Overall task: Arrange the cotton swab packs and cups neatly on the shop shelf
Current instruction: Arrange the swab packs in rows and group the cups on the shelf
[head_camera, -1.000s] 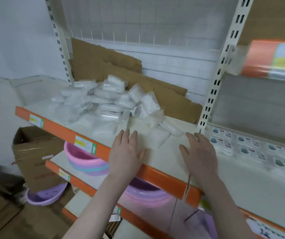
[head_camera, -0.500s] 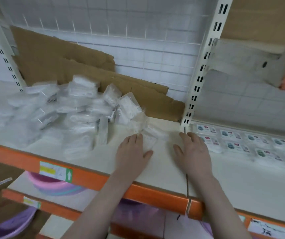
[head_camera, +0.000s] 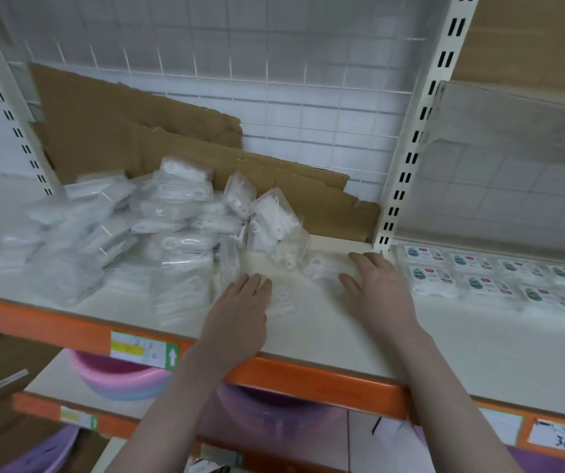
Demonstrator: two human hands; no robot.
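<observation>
While both hands lie flat and empty on the shelf (head_camera: 308, 339), the loose pack (head_camera: 320, 268) sits between them, just left of the right hand (head_camera: 381, 288), farther from the left hand (head_camera: 240, 308).

Torn brown cardboard sheets (head_camera: 158, 145) lean against the white wire grid panel (head_camera: 274, 80). Pink and purple plastic basins (head_camera: 120, 377) sit on the lower shelf, behind a yellow-green price label (head_camera: 143, 349).

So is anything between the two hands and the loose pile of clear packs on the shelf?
Nothing visible. The left hand lies flat at the edge of the pile, and the right hand lies flat by a stray pack. Only bare shelf lies around them.
</observation>
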